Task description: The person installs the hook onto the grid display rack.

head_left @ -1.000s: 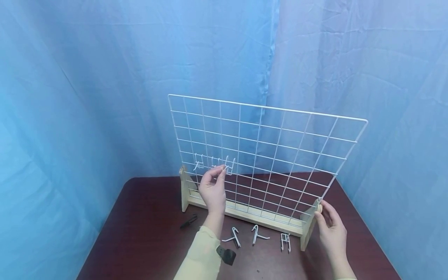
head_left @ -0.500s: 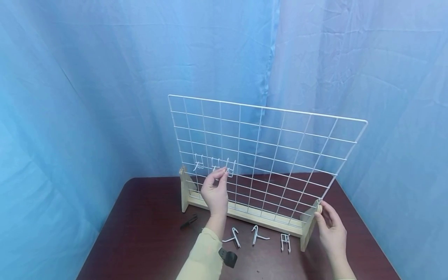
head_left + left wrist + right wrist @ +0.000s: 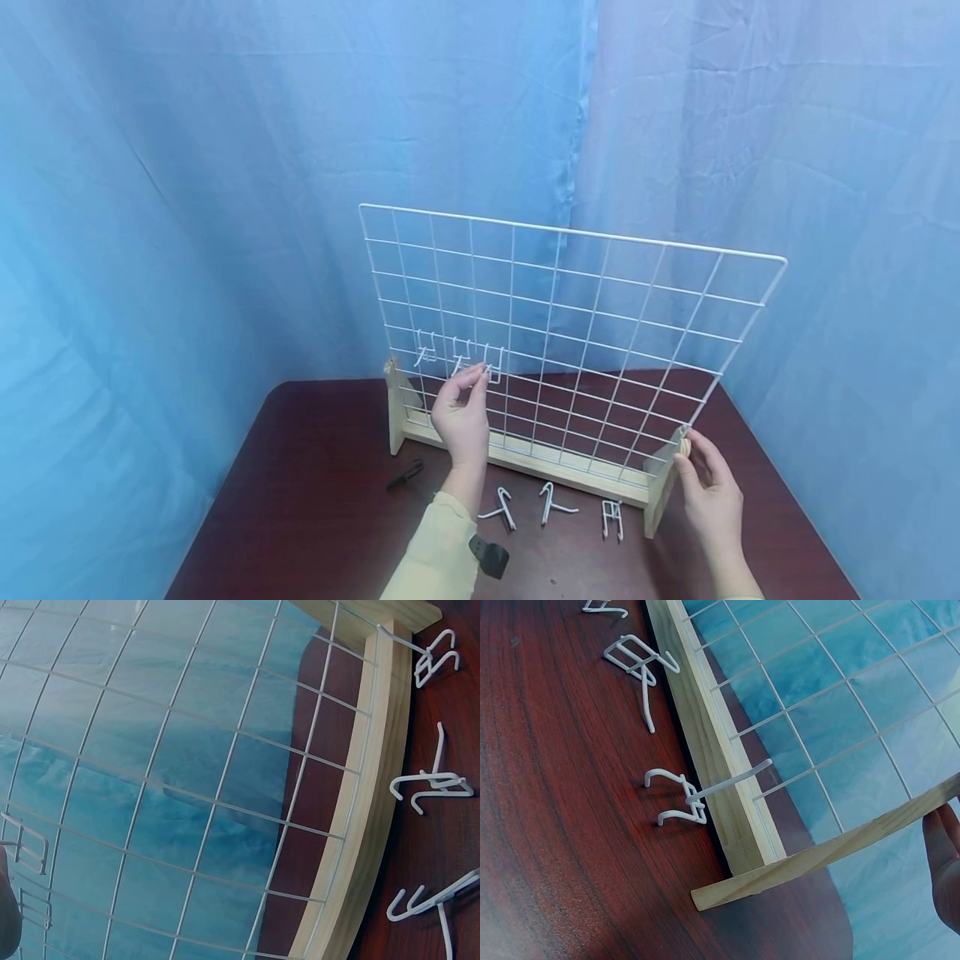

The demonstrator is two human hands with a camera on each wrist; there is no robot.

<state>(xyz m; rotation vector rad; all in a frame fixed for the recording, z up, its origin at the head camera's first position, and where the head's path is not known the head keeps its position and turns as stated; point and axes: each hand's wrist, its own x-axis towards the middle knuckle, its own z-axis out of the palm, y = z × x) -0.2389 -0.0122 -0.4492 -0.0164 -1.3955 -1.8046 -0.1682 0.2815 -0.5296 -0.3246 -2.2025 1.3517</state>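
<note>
Head view: the left hand point(image 3: 462, 410) has sunk slightly down the wire grid point(image 3: 570, 333), fingertips pinching a white hook point(image 3: 491, 364) onto its wire, nearly seated; the right hand point(image 3: 708, 487) grips the grid's wooden foot point(image 3: 663, 492)

Left wrist view: hung hooks point(image 3: 26, 847) sit at the grid's left

Right wrist view: loose hooks point(image 3: 679, 799) lie before the grid's base

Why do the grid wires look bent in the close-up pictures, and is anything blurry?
Left wrist view: lens distortion bows the wire grid and wooden base; the hooks stay sharp. Right wrist view: the same curving, and the right hand is cut off at the frame edge. Head view: even, soft light, straight wires.
</note>
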